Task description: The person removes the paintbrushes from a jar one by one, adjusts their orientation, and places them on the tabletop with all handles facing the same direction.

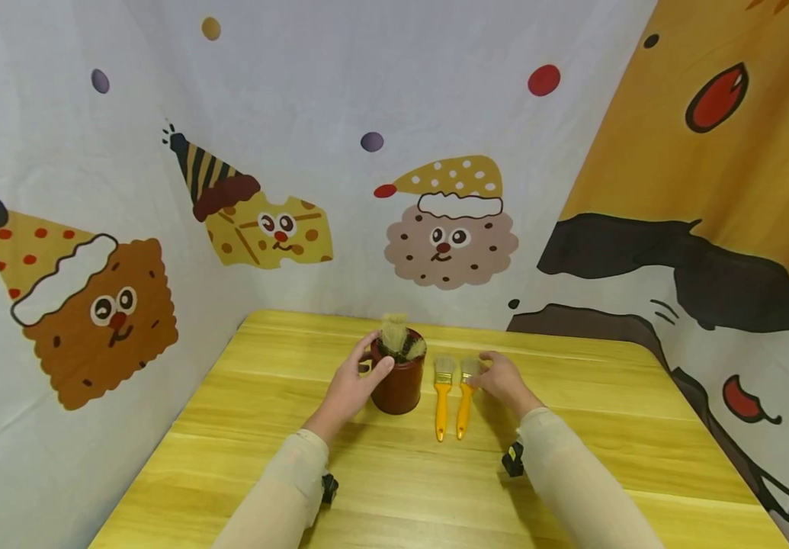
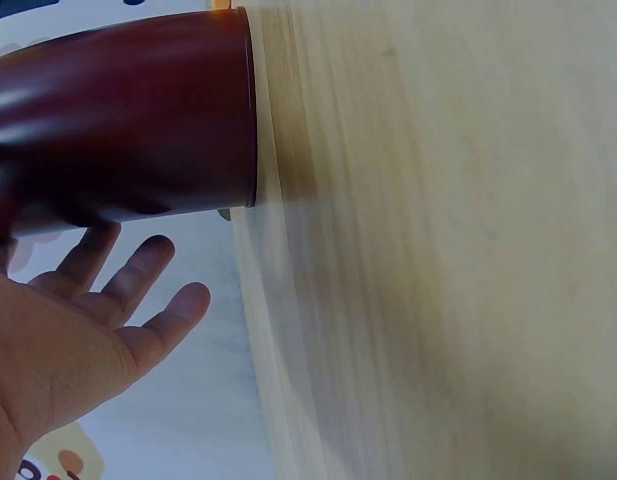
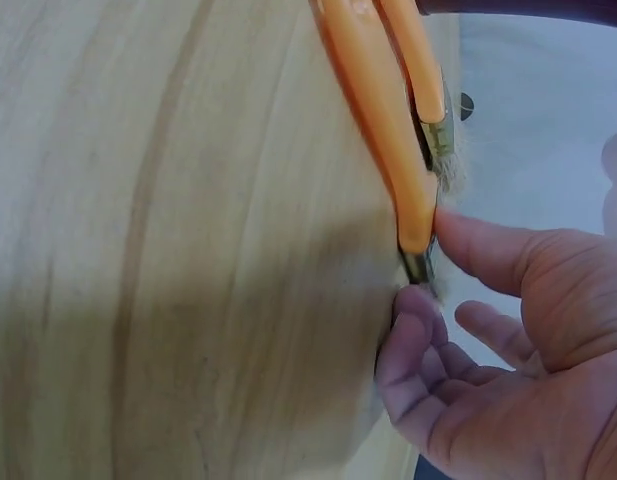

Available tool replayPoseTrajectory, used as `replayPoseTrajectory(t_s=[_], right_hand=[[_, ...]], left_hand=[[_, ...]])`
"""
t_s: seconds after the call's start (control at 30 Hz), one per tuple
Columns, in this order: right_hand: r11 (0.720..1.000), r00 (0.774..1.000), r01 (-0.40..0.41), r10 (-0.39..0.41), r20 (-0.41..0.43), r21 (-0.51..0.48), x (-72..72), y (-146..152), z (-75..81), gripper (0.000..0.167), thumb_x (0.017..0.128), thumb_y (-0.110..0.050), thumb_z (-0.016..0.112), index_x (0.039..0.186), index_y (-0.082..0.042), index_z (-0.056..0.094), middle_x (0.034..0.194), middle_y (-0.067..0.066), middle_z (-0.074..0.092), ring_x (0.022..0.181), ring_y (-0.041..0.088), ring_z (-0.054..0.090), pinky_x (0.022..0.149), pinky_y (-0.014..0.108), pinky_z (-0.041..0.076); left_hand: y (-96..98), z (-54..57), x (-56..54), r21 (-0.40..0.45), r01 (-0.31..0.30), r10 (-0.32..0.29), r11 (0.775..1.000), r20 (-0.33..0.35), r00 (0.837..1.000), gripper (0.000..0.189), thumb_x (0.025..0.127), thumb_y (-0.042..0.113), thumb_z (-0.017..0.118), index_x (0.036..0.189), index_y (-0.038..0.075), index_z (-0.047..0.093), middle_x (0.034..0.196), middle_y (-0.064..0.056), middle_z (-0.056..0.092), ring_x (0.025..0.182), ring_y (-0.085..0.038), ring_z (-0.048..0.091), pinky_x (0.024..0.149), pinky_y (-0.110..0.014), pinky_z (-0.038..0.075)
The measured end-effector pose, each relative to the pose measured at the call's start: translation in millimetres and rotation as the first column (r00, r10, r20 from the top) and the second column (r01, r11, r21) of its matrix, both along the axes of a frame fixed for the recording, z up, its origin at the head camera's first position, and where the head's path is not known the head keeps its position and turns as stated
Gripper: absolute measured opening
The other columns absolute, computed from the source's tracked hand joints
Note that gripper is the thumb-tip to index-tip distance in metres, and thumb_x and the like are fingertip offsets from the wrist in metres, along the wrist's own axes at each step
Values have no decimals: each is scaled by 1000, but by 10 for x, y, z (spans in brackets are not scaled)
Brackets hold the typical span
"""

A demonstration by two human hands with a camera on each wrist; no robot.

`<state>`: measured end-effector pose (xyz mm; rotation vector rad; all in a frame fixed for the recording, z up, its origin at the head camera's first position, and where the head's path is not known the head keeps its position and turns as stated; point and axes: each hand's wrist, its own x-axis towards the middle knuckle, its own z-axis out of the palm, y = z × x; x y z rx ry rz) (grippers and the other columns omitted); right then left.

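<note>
A dark red-brown mug stands upright on the table, its handle toward the left. Pale bristle heads stick up out of it; their lower parts are hidden inside. My left hand is at the mug's left side, thumb by the rim; the left wrist view has several fingers loosely extended beside the mug. Two paintbrushes with yellow-orange handles lie side by side to the right, bristles away from me: a left paintbrush and a right paintbrush. My right hand pinches the right paintbrush near its metal ferrule.
The wooden table meets a white cloth backdrop printed with cartoon biscuits and cheese at its far and left edges. A small black device is at the right wrist, and another at the left.
</note>
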<state>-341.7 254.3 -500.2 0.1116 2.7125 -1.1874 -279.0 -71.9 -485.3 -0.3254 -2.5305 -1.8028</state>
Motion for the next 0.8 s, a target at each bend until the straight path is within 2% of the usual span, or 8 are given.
replayPoseTrajectory(t_s=[0.1,0.2,0.3,0.43,0.5,0.67,0.8], right_hand=[[1000,1000,-17,18,-26,19,3,-27,25,77,93,-9,83,160,2,44,150,32,57,133,44,63,93,43,61],[998,998,-46,47,-42,31,12,-69,49,75,94,-3,81,160,1,46,140,30,65,123,41,68,88,41,62],[996,997,-61,64,-36,71,34,-121,76,74,94,-10,82,159,1,47,136,28,68,123,39,69,96,46,61],[981,995,-95,100,-23,167,71,-187,125,82,91,-22,87,156,6,47,147,31,60,136,47,59,115,57,50],[973,993,-115,121,-19,201,87,-212,141,85,89,-23,89,155,8,47,151,32,56,141,50,54,119,60,45],[968,991,-131,137,-10,213,108,-253,161,83,87,-17,90,154,8,49,151,33,56,141,51,53,119,60,45],[973,992,-125,129,-8,194,96,-254,153,77,89,-16,88,154,5,51,151,31,57,136,47,58,116,58,49]], left_hand=[[-4,-1,2,-1,-5,5,1000,1,1000,63,102,66,62,158,62,32,167,-4,46,148,-31,52,117,-60,46],[-4,-5,-2,-8,-4,4,1000,0,1000,64,102,66,61,158,62,31,167,-3,45,148,-30,52,117,-60,47],[-3,-11,-10,-15,1,-2,1000,-7,1000,65,102,66,61,160,60,31,169,-3,44,149,-30,51,118,-59,46],[-4,-15,-17,-13,3,-3,1000,-10,1000,66,102,67,61,159,61,31,169,-2,44,150,-29,50,119,-58,46],[-7,-12,-16,-8,6,-7,1000,-11,1000,65,102,67,61,159,62,31,169,-2,44,150,-29,50,119,-58,46],[-11,-1,-10,-5,9,-9,1000,2,1000,64,101,68,61,157,64,31,168,0,44,150,-28,50,119,-59,46],[-17,-1,-11,-9,9,-9,1000,9,1000,64,101,69,61,156,66,30,168,1,43,150,-27,50,119,-58,46]])
